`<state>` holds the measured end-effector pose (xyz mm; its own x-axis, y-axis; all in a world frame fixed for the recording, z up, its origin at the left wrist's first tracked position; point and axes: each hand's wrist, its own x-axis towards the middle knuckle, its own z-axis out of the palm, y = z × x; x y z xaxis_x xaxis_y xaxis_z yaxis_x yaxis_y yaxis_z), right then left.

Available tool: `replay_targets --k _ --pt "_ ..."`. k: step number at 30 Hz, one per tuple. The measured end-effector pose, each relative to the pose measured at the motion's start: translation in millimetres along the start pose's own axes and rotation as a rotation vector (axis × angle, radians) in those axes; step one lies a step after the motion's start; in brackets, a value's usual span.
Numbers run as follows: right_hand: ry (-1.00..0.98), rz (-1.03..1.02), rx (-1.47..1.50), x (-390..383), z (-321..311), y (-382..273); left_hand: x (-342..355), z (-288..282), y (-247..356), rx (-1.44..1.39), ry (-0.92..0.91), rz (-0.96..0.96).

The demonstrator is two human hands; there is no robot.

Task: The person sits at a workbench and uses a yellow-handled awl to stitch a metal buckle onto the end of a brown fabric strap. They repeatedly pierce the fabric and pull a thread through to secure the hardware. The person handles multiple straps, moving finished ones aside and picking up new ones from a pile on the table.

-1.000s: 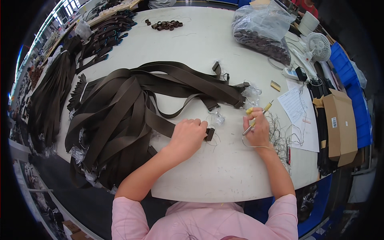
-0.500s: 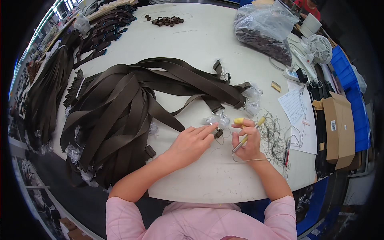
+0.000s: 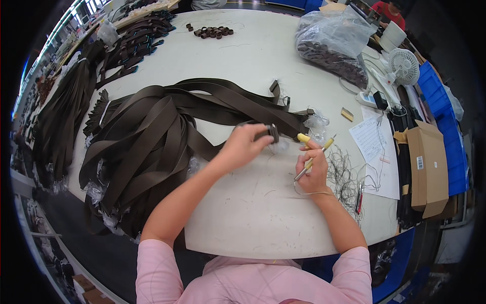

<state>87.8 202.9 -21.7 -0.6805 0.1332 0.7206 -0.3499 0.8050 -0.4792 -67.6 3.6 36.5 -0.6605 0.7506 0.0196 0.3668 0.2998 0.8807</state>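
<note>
My left hand (image 3: 242, 147) is closed on the end of a dark brown webbing strap, gripping a dark buckle-like piece (image 3: 273, 133) at its tip. Clear plastic wrap (image 3: 281, 147) hangs just below that piece. In my right hand (image 3: 313, 169) is a slim pen-shaped tool (image 3: 305, 169), silver at the lower end and yellow at the upper. A yellow cover (image 3: 303, 137) sits on one right fingertip, and a thin cord lies round the wrist. A large heap of brown webbing straps (image 3: 147, 126) spreads to the left of my hands, several ends wrapped in clear plastic.
Loose dark threads (image 3: 341, 175) and a red cutter-like tool (image 3: 359, 197) lie right of my right hand. Beyond are papers (image 3: 372, 139), a cardboard box (image 3: 428, 164), a white fan (image 3: 404, 66) and a plastic bag (image 3: 334, 45). Small brown loops (image 3: 212, 32) lie at the far side.
My left hand has lifted from the table and moved up, now with the strap end and its dark piece in its fingers. My right hand has shifted slightly, still holding the tool.
</note>
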Motion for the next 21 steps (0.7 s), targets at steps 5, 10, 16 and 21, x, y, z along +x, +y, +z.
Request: replay_targets --k 5,10,16,21 --pt "0.193 0.096 0.034 4 -9 14 30 -75 84 -0.416 0.325 0.249" --pt "0.312 0.177 0.143 5 -17 19 18 -97 130 0.476 0.709 0.860" --pt "0.487 0.262 0.345 14 -25 27 -55 -17 33 1.105 0.108 0.957" --pt "0.202 0.383 0.329 4 -26 2 -111 14 -18 0.845 -0.097 0.718"
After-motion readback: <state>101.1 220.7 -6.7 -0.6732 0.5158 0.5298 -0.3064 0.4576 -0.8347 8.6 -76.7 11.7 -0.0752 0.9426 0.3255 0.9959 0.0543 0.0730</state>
